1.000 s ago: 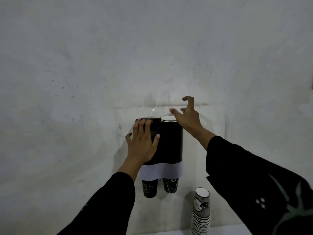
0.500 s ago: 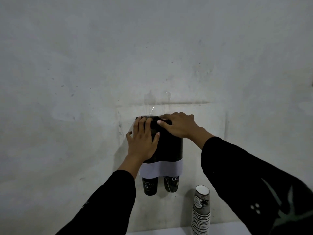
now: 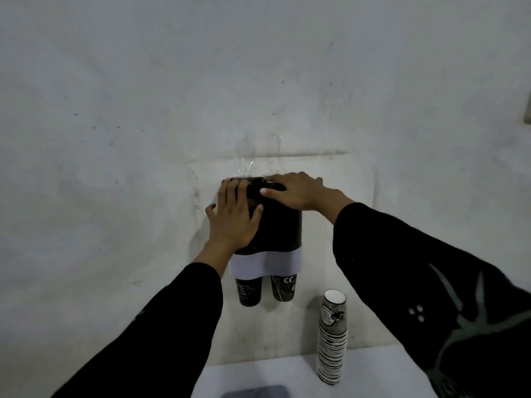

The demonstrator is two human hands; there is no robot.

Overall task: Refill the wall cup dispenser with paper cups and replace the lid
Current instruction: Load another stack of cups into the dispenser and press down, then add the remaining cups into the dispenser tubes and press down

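Grey wall behind; we press the lid (image 3: 255,183) onto the dispenser (image 3: 275,225), right hand (image 3: 298,191) flat, left hand (image 3: 234,219) splayed bracing. Lid likely light, thin; push its edges.

Hands (image 3: 296,191) hide the lid; tray (image 3: 255,392) cropped.
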